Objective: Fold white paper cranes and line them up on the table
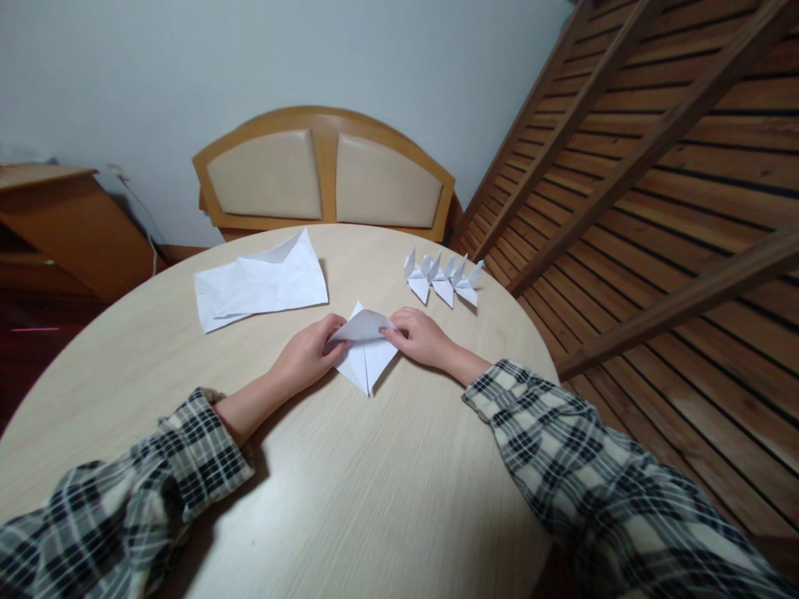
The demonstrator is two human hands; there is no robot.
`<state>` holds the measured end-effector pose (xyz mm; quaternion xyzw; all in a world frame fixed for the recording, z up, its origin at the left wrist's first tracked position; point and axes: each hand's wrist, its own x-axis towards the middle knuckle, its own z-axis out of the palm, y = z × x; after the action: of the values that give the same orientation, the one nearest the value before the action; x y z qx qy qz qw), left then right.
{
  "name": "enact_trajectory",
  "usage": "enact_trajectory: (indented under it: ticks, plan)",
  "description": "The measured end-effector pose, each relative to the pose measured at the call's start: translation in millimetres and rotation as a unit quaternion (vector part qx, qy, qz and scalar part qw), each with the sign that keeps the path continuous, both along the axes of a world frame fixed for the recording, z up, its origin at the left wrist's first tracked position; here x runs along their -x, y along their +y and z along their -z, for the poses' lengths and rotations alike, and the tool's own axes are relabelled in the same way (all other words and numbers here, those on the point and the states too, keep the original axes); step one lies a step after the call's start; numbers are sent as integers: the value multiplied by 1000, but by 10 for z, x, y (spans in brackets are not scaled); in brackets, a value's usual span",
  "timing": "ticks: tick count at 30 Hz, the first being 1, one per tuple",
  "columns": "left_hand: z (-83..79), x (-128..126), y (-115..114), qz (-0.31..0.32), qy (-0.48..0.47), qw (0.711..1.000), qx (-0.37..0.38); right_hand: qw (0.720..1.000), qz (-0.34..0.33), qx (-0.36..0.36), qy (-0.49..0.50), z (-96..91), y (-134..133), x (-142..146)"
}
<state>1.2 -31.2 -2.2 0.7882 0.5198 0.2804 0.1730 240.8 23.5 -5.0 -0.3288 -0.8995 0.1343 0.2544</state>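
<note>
Between my hands is a folded white sheet of paper (368,362), diamond-shaped, with a crease down its middle and its lower point towards me. An upper flap of it stands partly raised. My left hand (310,351) pinches the paper's left corner between thumb and fingers. On the opposite side my right hand (419,334) grips the right corner, its thumb on the raised flap. Beyond my right hand stand three white origami cranes (442,281) in a close row. Larger white paper sheets (262,281) lie loosely stacked past my left hand, one corner lifted.
The round pale wooden table (325,499) carries everything. Behind its far edge is a wooden headboard (328,166) with cream panels, against a pale wall. A slatted wooden partition (649,183) rises close at the right. A brown desk (68,233) stands at the far left.
</note>
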Motion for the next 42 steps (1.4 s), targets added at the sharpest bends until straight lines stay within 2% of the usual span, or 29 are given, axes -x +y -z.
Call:
enact_trajectory:
  ticks: [15, 25, 31, 38, 42]
  plan:
    - [-37, -20, 1, -43, 22, 999, -10, 999, 31, -13, -27, -85, -90, 21]
    - [-17, -19, 24, -59, 37, 997, -16, 994, 104, -5, -19, -72, -137, 83]
    - [-35, -25, 15, -56, 31, 998, -8, 995, 96, 2, -14, -72, -124, 65]
    - [-35, -20, 12, -55, 31, 998, -23, 998, 52, 11, -27, -81, -109, 41]
    - [-21, -15, 20, -50, 29, 998, -30, 998, 61, 22, -25, -85, -113, 63]
